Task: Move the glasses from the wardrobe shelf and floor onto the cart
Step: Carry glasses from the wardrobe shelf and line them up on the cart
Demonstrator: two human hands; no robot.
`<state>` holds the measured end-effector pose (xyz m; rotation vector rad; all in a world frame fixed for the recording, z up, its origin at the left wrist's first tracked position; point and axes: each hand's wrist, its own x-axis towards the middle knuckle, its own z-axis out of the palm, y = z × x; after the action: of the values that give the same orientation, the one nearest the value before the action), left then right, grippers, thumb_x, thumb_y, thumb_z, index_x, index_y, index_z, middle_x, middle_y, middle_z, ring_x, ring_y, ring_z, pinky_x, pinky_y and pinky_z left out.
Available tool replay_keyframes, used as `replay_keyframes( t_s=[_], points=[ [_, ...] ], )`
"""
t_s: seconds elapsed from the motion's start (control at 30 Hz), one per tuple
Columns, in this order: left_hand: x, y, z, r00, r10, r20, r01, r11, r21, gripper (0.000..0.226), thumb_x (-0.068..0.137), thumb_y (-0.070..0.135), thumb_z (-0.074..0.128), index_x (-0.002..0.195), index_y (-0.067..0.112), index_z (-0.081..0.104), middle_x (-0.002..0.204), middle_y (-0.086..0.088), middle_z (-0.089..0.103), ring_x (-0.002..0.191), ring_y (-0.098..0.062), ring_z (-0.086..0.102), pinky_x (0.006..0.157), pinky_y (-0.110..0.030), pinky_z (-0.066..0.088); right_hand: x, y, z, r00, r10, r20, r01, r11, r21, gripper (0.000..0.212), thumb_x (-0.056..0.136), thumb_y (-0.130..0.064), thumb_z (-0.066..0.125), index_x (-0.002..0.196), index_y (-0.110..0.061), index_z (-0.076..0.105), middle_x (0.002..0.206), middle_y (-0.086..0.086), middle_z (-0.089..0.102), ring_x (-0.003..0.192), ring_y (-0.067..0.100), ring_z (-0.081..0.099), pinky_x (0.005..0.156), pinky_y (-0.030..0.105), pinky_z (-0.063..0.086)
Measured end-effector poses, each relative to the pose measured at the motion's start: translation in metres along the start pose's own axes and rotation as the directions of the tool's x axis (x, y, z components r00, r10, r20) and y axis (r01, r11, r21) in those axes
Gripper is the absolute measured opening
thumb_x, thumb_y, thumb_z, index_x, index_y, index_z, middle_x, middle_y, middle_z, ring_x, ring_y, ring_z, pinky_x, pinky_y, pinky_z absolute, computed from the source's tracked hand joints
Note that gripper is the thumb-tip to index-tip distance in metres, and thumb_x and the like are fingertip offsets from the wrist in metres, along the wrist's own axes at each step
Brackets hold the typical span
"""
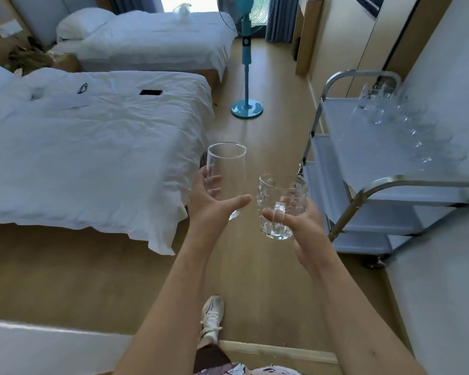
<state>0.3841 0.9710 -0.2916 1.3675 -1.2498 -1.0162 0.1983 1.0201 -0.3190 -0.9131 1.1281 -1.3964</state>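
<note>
Head view, nearest the camera: a white sneaker (212, 318) stands on the wooden floor (255, 158), with both bare forearms reaching forward above it. Left hand (211, 198) grasps a tall straight glass (226, 174), fingers curled round its far side and thumb stretched across the near side; the glass is upright, held in the air to the left of the cart (390, 185) and well apart from it. Right hand (301, 226) grasps a shorter patterned glass (282, 207), thumb across the front and fingers behind it; this glass tilts slightly and hangs in the air just left of the cart's near corner, not touching it. Both glasses look empty.

On the cart's top shelf, a row of clear glasses (406, 128) stands along the side away from the hands; their number is hard to tell because they blur together. Two lower shelves show beneath.

Left of the cart, across the floor, lies a bed with white sheets (92, 147), a dark phone (151, 92) on it. Beyond the cart's far end stands a blue pedestal fan (246, 77), and a second white bed (157, 39) lies farther back to the left
</note>
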Motion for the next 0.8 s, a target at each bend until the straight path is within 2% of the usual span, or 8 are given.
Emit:
replay_keyframes(
  t_s=[0.07, 0.13, 0.27, 0.47, 0.53, 0.6, 0.7, 0.8],
  points=[
    [0.03, -0.002, 0.003, 0.998, 0.016, 0.053, -0.016, 1.0, 0.0, 0.089, 0.055, 0.024, 0.099, 0.129, 0.039, 0.051, 0.12, 0.014, 0.061, 0.108, -0.009, 0.061, 0.088, -0.025, 0.052, 0.02, 0.0, 0.004, 0.998, -0.003, -0.061, 0.001, 1.0, -0.024, 0.066, 0.056, -0.021, 0.098, 0.115, -0.029, 0.068, 0.106, -0.005, 0.075, 0.104, 0.02, 0.073, 0.08, 0.03, 0.059],
    [0.061, -0.002, 0.006, 0.994, 0.025, 0.11, -0.024, 1.0, -0.008, 0.091, 0.053, 0.026, 0.099, 0.131, 0.038, 0.052, 0.12, 0.014, 0.06, 0.109, -0.009, 0.06, 0.086, -0.025, 0.052, 0.041, 0.0, 0.01, 0.992, -0.001, -0.125, -0.003, 0.999, -0.038, 0.07, 0.056, -0.025, 0.099, 0.117, -0.028, 0.067, 0.112, -0.002, 0.074, 0.107, 0.021, 0.072, 0.089, 0.039, 0.056],
    [0.12, -0.001, 0.011, 0.978, 0.035, 0.203, -0.03, 0.999, -0.03, 0.1, 0.042, 0.043, 0.096, 0.131, 0.041, 0.052, 0.119, 0.015, 0.061, 0.109, -0.011, 0.062, 0.086, -0.028, 0.056, 0.076, 0.0, 0.026, 0.974, -0.002, -0.229, -0.009, 0.999, -0.045, 0.071, 0.054, -0.028, 0.1, 0.116, -0.03, 0.065, 0.115, 0.0, 0.074, 0.107, 0.022, 0.072, 0.093, 0.046, 0.055],
    [0.188, -0.005, 0.018, 0.943, 0.04, 0.331, -0.029, 0.999, -0.037, 0.097, 0.042, 0.048, 0.095, 0.129, 0.048, 0.05, 0.117, 0.02, 0.06, 0.108, -0.006, 0.061, 0.088, -0.031, 0.057, 0.121, -0.002, 0.052, 0.92, -0.025, -0.39, -0.001, 0.998, -0.066, 0.066, 0.041, -0.041, 0.101, 0.097, -0.051, 0.069, 0.103, -0.014, 0.073, 0.1, 0.01, 0.072, 0.087, 0.037, 0.059],
    [0.201, -0.008, 0.021, 0.93, 0.048, 0.365, -0.035, 0.998, -0.044, 0.096, 0.044, 0.047, 0.096, 0.128, 0.05, 0.05, 0.118, 0.02, 0.061, 0.108, -0.006, 0.061, 0.089, -0.031, 0.057, 0.128, -0.006, 0.058, 0.92, -0.038, -0.391, 0.018, 0.998, -0.055, 0.062, 0.041, -0.039, 0.1, 0.094, -0.054, 0.071, 0.098, -0.018, 0.075, 0.094, 0.004, 0.072, 0.073, 0.022, 0.06],
    [0.214, -0.01, 0.025, 0.915, 0.049, 0.4, -0.028, 0.998, -0.058, 0.096, 0.044, 0.046, 0.097, 0.128, 0.05, 0.05, 0.118, 0.02, 0.061, 0.109, -0.005, 0.061, 0.09, -0.031, 0.057, 0.136, -0.009, 0.063, 0.917, -0.038, -0.396, 0.016, 0.998, -0.06, 0.056, 0.047, -0.03, 0.098, 0.089, -0.056, 0.072, 0.094, -0.021, 0.075, 0.089, 0.001, 0.072, 0.066, 0.011, 0.054],
    [0.231, -0.009, 0.034, 0.895, 0.047, 0.443, -0.012, 0.997, -0.081, 0.096, 0.044, 0.045, 0.097, 0.128, 0.049, 0.05, 0.119, 0.019, 0.061, 0.109, -0.004, 0.061, 0.09, -0.032, 0.057, 0.149, -0.013, 0.062, 0.903, -0.046, -0.428, 0.016, 0.997, -0.073, 0.053, 0.055, -0.018, 0.094, 0.088, -0.054, 0.073, 0.093, -0.019, 0.076, 0.09, 0.004, 0.073, 0.066, 0.013, 0.055],
    [0.251, -0.01, 0.045, 0.88, 0.037, 0.473, 0.011, 0.995, -0.099, 0.097, 0.045, 0.041, 0.097, 0.13, 0.045, 0.051, 0.119, 0.016, 0.061, 0.108, -0.006, 0.061, 0.091, -0.033, 0.057, 0.165, -0.014, 0.057, 0.878, -0.038, -0.477, 0.007, 0.998, -0.066, 0.054, 0.055, -0.019, 0.096, 0.09, -0.051, 0.072, 0.097, -0.015, 0.076, 0.094, 0.009, 0.074, 0.067, 0.02, 0.058]
  ],
)
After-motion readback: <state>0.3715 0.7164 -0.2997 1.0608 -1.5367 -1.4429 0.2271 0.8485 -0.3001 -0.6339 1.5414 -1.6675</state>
